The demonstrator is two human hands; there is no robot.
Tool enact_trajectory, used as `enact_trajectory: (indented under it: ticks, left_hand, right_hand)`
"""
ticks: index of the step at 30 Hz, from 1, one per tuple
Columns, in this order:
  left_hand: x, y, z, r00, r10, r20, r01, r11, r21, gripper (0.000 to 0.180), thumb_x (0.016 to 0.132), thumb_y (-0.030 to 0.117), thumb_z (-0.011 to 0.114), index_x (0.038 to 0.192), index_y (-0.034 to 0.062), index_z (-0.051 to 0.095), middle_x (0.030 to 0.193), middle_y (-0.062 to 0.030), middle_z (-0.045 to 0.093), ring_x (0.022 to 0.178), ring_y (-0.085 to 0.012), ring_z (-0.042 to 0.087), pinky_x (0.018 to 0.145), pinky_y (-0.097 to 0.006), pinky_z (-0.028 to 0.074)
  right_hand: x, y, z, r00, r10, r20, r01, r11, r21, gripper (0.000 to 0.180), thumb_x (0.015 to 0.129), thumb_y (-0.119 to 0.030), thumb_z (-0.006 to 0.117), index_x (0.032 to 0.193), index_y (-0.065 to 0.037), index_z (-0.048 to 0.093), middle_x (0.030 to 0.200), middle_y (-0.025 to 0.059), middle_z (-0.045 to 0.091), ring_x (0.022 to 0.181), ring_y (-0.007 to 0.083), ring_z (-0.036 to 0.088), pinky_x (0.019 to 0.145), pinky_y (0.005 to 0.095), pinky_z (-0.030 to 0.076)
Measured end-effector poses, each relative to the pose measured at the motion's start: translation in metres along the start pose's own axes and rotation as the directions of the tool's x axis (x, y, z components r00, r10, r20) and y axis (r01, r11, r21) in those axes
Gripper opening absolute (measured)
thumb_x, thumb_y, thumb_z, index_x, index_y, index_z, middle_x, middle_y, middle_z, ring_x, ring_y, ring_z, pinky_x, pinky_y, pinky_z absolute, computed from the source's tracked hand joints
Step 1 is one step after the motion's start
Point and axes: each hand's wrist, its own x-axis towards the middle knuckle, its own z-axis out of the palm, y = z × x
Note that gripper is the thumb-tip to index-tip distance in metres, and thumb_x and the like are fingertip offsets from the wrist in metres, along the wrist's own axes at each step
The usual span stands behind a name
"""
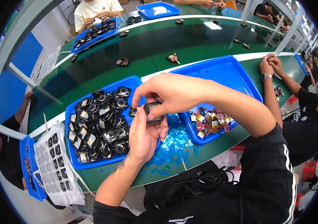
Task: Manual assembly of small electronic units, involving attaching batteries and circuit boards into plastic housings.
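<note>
We've got a small black square part (153, 112) pinched between our left hand (144, 136) underneath and right hand (166, 93) on top, both grips clamped on it above the green desk (147, 56). A clear bag of black parts (56, 164) sits far left beside the blue tray (77, 164), with colourful bits (209, 123) in the right tray (226, 71). Our fingers hide most of the part's face.

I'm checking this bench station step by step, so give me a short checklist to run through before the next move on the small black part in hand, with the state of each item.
1. Part held firmly: ok. The left hand cradles the small black part while the right hand pinches it from above.
2. Part over the bench, not the lap: ok.
3. Supply within reach: ok. The blue tray of black parts lies just left of the hands.
4. Second blue tray has room: ok. Coloured pieces fill only its near corner.
5. Bench under the hands tidy: not ok. Blue film scraps are strewn there.
6. Film fully off the part: cannot tell, fingers cover it.
</note>
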Motion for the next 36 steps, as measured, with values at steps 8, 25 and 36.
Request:
enact_trajectory:
  ticks: [8,25,36]
  left_hand:
    - [-0.001,0.011,0.004,0.998,-0.051,-0.037,0.048,0.995,-0.085,0.025,0.103,0.026,0.041,0.105,0.0021,0.051,0.091,-0.0175,0.064,0.072,-0.0203,0.064,0.066,-0.034,0.055]
    - [0.0,-0.003,0.003,0.994,0.009,-0.113,0.028,0.948,0.317,0.042,0.095,0.007,0.054,0.136,0.0085,0.045,0.112,-0.012,0.056,0.085,-0.0146,0.062,0.068,-0.026,0.054]
    - [-0.009,-0.005,0.016,0.782,0.485,0.392,-0.53,0.183,0.828,0.038,0.071,0.012,0.08,0.108,0.0133,0.072,0.096,-0.0066,0.055,0.081,-0.0196,0.061,0.066,-0.031,0.054]
  right_hand:
    - [-0.079,0.044,-0.014,0.938,0.297,-0.179,-0.317,0.944,-0.092,0.023,0.082,-0.024,0.072,0.088,-0.003,0.066,0.074,0.0064,0.064,0.069,0.0203,0.062,0.065,0.0332,0.049]
    - [-0.126,0.071,0.004,0.631,0.645,-0.432,-0.294,0.713,0.636,0.018,0.088,-0.009,0.066,0.105,-0.002,0.063,0.081,0.0031,0.067,0.076,0.0089,0.062,0.068,0.0226,0.047]
    - [-0.095,0.013,0.07,0.85,0.521,-0.078,0.079,0.019,0.997,0.027,0.094,-0.011,0.059,0.118,-0.001,0.054,0.094,0.0059,0.064,0.087,0.0128,0.062,0.078,0.0256,0.051]
